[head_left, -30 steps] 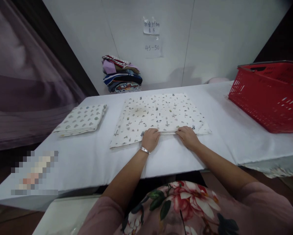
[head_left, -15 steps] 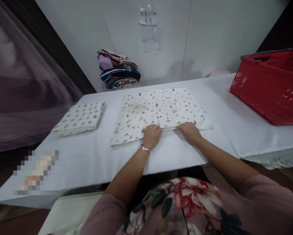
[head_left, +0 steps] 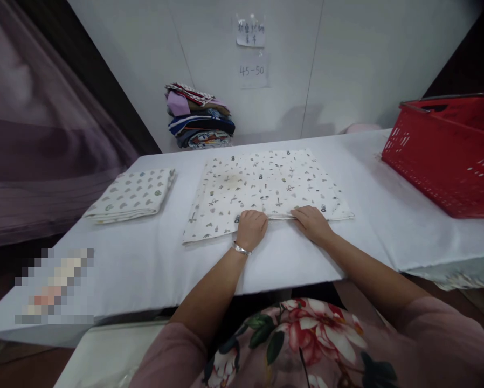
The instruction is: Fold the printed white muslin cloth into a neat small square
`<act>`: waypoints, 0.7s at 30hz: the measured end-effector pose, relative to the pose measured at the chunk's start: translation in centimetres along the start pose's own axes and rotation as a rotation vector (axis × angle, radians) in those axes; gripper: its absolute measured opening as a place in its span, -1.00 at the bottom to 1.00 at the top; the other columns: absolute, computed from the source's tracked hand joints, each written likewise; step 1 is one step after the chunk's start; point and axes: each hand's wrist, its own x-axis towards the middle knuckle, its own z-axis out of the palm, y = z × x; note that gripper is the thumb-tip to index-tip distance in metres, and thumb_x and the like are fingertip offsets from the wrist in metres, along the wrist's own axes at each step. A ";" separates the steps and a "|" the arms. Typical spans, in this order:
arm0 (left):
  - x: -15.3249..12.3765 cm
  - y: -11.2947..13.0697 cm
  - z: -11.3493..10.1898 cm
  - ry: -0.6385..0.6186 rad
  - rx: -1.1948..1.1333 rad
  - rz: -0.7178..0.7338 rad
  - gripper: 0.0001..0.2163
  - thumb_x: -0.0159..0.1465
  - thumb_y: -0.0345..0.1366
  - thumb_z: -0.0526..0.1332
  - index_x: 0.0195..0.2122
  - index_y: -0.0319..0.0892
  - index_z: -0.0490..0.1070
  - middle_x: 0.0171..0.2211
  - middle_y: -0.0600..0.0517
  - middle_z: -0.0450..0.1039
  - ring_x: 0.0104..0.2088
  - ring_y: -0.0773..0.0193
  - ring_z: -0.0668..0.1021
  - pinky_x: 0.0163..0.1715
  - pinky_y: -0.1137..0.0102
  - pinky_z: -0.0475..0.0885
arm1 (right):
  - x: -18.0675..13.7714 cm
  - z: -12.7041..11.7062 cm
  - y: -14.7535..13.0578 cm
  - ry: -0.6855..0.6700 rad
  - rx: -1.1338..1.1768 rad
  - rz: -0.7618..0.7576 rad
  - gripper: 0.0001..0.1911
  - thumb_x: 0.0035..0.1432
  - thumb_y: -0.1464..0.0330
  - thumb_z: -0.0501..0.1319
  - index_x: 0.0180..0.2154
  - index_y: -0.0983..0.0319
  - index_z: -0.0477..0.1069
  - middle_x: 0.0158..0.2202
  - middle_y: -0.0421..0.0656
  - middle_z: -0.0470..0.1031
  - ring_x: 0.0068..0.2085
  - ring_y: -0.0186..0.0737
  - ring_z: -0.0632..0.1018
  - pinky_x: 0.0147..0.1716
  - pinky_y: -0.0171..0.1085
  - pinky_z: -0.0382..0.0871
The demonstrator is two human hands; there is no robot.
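A white cloth (head_left: 262,183) with small grey printed figures lies folded in layers in front of me, with a faint brownish patch at its upper left. My left hand (head_left: 251,226), a silver bracelet at its wrist, is closed over the cloth's near edge. A little to the right, my right hand (head_left: 311,222) grips the same edge, its fingers on top and its thumb out of sight. Between the two hands the edge bunches slightly. To the left rests a folded white cloth (head_left: 131,195) with grey mushroom-like prints.
A red plastic basket (head_left: 436,156) stands at the table's right end. Against the wall is a pile of folded fabrics (head_left: 199,116). Paper signs (head_left: 252,70) hang above. A blurred-out item (head_left: 56,285) lies at the near left of the white-covered table (head_left: 153,269).
Both hands keep hold of the cloth's near edge, almost unmoved; the right hand's fingers have shifted slightly left. The whole view has tilted a little.
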 end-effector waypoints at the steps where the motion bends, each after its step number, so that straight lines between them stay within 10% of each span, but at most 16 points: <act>1: 0.0 0.0 0.0 0.002 0.001 0.001 -0.86 0.27 -0.38 0.06 -0.36 -0.14 0.39 -0.37 0.00 0.47 -0.25 0.21 0.44 -0.20 0.26 0.24 | 0.2 0.0 -0.1 -0.010 0.000 -0.010 -0.75 0.27 0.36 0.03 -0.09 0.26 0.38 -0.17 -0.02 0.45 -0.17 -0.11 0.37 -0.24 -0.21 0.15; 21: 0.0 0.1 0.1 0.020 -0.047 -0.036 -0.90 0.25 -0.37 0.09 -0.34 -0.13 0.39 -0.15 -0.02 0.45 -0.08 0.17 0.39 -0.11 0.24 0.26 | 1.3 -0.2 -1.0 0.032 0.182 -0.028 -0.77 0.27 0.34 0.04 -0.17 0.23 0.43 -0.19 -0.05 0.47 -0.15 -0.14 0.39 -0.20 -0.21 0.18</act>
